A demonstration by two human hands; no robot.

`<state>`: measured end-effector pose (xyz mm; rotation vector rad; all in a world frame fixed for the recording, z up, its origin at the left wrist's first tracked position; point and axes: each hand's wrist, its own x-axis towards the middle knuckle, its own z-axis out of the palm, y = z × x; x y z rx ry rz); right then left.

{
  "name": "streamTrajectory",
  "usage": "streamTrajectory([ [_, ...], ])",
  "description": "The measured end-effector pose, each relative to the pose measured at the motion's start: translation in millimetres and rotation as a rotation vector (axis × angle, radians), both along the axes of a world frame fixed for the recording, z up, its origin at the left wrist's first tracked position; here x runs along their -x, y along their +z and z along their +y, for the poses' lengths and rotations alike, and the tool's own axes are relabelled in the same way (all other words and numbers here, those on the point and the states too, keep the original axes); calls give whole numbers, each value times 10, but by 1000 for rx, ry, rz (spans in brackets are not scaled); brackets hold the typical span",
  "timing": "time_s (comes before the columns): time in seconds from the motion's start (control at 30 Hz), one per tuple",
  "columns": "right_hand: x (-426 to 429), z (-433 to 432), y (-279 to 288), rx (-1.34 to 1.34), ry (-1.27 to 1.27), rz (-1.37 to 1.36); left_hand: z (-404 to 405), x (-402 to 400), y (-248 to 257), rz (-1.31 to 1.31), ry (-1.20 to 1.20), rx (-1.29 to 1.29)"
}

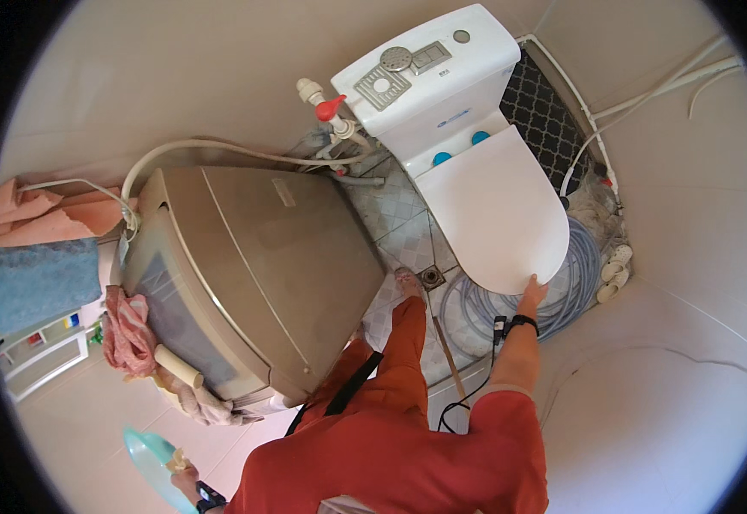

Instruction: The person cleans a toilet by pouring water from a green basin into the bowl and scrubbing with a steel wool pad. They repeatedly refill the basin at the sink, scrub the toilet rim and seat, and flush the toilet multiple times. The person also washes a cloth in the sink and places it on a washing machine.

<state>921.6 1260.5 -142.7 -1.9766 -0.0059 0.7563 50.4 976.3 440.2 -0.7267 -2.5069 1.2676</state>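
My right hand (531, 295) is at the front edge of the white toilet lid (492, 212), its thumb on top; the other fingers are partly hidden. The lid lies down over the bowl of the white toilet (438, 87). Two blue caps (480, 137) show at its hinge. Out at the lower left, my left hand (185, 482) grips the rim of a translucent teal basin (155, 472). A crumpled tan cloth (179, 460) sits at that hand, against the basin's rim.
A brown-topped washing machine (271, 257) stands left of my legs, towels (129, 334) on its near side. Coiled grey hose (582, 257) lies around the toilet's front right. White clogs (614, 273) sit by the wall. A floor drain (432, 277) and wooden stick (450, 353) are near my foot.
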Motion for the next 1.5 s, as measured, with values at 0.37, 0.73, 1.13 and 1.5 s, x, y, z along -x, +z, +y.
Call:
streamTrajectory([
  [0.37, 84, -82, -488, 124, 7, 41, -239, 38, 288, -382, 419, -1287],
  [0.73, 124, -10, -519, -74, -139, 356, -403, -269, 355, -383, 444, -1422],
  [1.13, 94, -86, -619, 405, 18, 27, -641, -153, 97, -416, 361, -1723],
  [1.5, 1333, 3363, 2062, -477, 846, -1032, -1015, 267, -501, -568, 504, -1585],
])
